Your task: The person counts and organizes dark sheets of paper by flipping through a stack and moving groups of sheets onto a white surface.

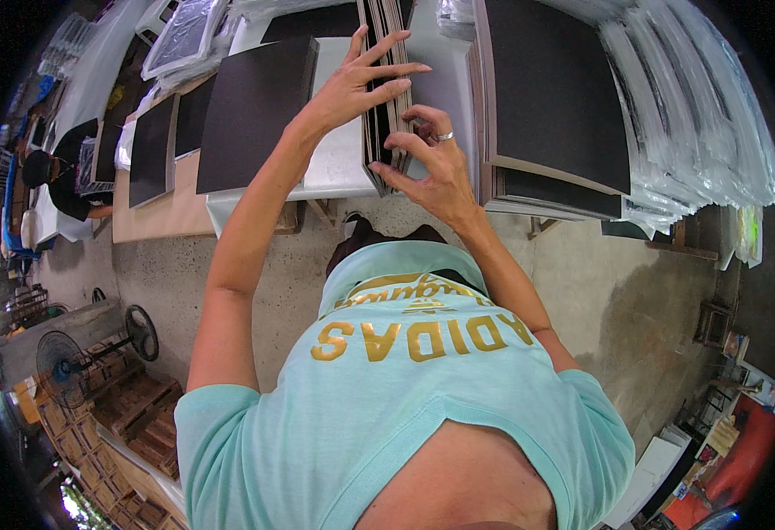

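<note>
A bundle of thin black boards with grey-brown edges (393,55) stands on edge at the table's front, its layers seen from above. My left hand (352,87) lies across the top of this bundle, fingers stretched and spread over the edges. At the near end of the same bundle is my right hand (436,168), with a ring on one finger. Its fingers are curled, and the thumb and index finger press on the board edges with a small gap between their tips.
To the right rises a tall pile of black boards (555,88), beside many clear plastic-wrapped packs (697,106). A large black board (259,115) leans at the left. Another person (69,177) is at the far left. A fan (62,367) stands behind on the left.
</note>
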A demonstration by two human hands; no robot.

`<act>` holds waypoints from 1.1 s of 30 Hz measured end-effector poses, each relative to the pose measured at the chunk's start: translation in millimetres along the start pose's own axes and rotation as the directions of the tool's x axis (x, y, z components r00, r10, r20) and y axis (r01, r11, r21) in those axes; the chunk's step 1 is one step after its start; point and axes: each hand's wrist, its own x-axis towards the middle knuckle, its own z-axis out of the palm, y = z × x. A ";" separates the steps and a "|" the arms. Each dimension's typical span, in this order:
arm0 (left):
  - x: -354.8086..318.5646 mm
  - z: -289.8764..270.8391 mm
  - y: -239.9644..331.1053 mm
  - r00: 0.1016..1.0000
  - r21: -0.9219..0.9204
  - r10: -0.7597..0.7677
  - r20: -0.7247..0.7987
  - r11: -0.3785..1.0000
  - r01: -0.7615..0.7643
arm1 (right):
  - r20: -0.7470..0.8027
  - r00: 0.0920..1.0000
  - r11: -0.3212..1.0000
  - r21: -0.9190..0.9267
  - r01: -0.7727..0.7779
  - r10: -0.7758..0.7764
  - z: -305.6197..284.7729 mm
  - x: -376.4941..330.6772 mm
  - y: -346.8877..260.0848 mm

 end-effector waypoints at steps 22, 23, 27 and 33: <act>31.7 8.9 -16.4 0.854 -0.616 -0.392 -0.343 0.780 0.111 | -0.168 0.936 0.951 0.029 -0.309 0.310 36.8 -7.8 -13.8; 46.0 1.1 -31.1 0.795 -0.764 -0.529 -0.296 0.631 0.135 | -0.164 0.928 0.942 0.020 -0.336 0.335 36.0 -4.8 -16.6; 92.4 -19.4 -129.1 0.750 -0.786 -0.644 -0.152 0.539 0.303 | -0.060 0.916 0.914 -0.069 -0.401 0.397 41.0 -3.5 -26.1; 118.5 -16.0 -248.1 0.891 -0.847 -0.337 0.303 0.333 0.414 | -0.141 0.872 0.879 -0.019 -0.476 0.469 55.2 -4.0 -37.9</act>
